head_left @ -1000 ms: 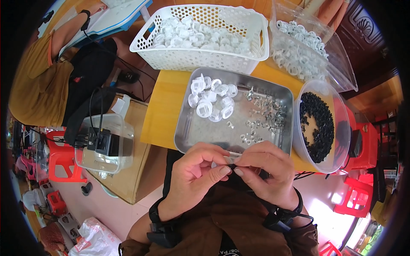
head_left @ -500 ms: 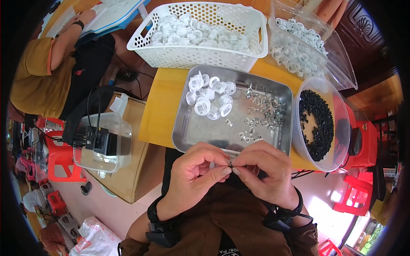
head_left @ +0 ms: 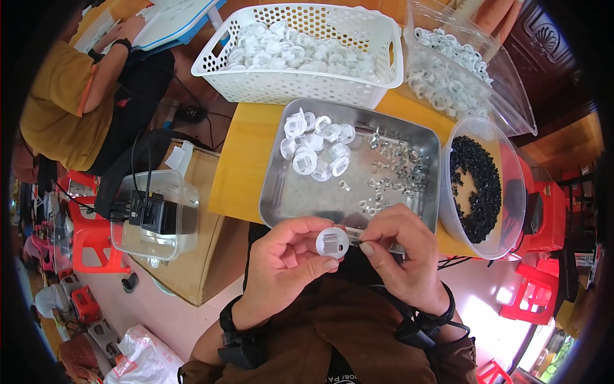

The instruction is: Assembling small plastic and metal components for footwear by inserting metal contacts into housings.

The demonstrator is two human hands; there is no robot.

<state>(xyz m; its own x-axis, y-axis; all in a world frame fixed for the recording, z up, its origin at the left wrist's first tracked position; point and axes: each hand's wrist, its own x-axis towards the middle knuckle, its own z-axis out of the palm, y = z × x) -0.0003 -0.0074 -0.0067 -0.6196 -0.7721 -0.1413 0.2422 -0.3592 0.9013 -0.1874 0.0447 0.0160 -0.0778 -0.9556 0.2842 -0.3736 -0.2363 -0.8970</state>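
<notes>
My left hand holds a white disc at the lower centre of the frame, thumb and forefinger closed on its edge, the other fingers curled behind. My right hand is just right of it, thumb and forefinger pinched together on a dark bit too small to make out, right beside the disc's edge; whether they touch, I can't tell. Above my hands, mid-frame, is the metal tray, with more discs heaped at its upper left and shiny clips scattered along its right side. The tub at centre right holds black pieces; the basket at top centre holds white parts.
</notes>
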